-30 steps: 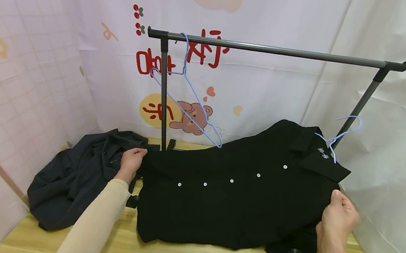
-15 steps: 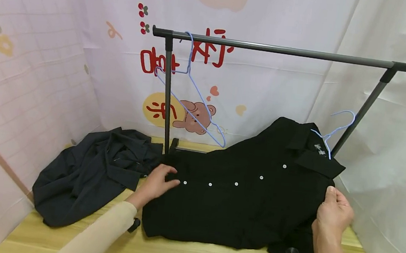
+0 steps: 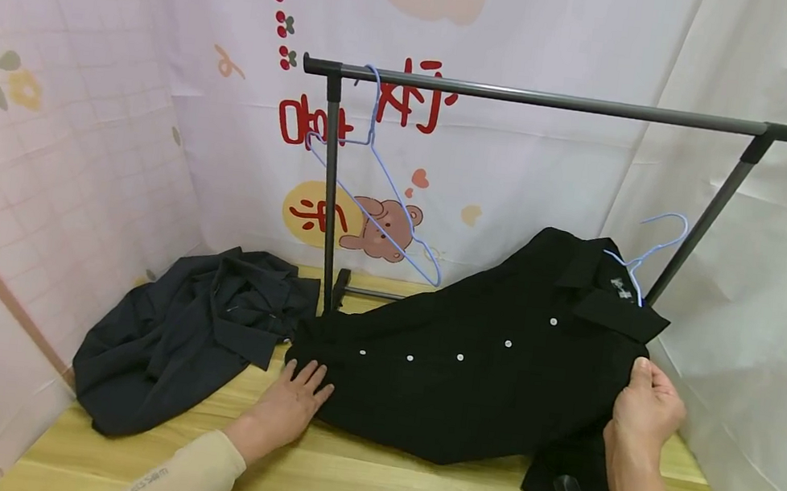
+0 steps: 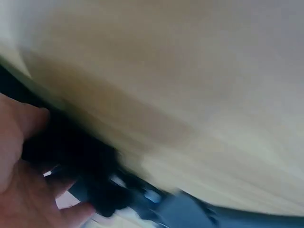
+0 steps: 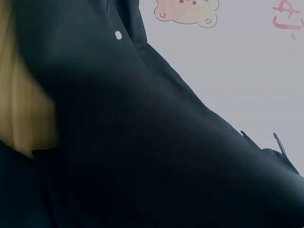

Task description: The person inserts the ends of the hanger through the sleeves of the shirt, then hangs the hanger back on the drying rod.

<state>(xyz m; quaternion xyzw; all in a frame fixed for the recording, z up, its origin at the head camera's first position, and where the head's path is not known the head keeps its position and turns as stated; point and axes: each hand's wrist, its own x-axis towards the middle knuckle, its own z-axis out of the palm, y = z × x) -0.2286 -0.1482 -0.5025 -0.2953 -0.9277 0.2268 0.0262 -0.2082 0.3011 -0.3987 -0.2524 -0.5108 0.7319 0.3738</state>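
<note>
A black short-sleeved shirt point(image 3: 420, 394) with white buttons spans the middle of the head view, its collar at the upper right. A light-blue wire hanger point(image 3: 635, 263) sits in the neck opening, its hook sticking out. My right hand point(image 3: 646, 408) pinches the shirt at the shoulder side below the collar. At the hem end, my left hand point(image 3: 291, 404) lies with spread fingers on the lower left corner. In the left wrist view, black cloth bunches beside the left fingers point(image 4: 76, 216). Dark shirt cloth point(image 5: 142, 142) fills most of the right wrist view, where the right hand is hidden.
A dark crumpled garment point(image 3: 170, 350) lies on the wooden table point(image 3: 366, 489) at the left. Behind the shirt stands a grey rack point(image 3: 556, 99), with a blue hanger point(image 3: 393, 185) hooked on its bar at the left. Printed white cloth walls surround the table.
My left hand has let go of the shirt's upper hem corner and come down to the lower one. The hem's lower edge has shifted up. My right hand keeps its grip.
</note>
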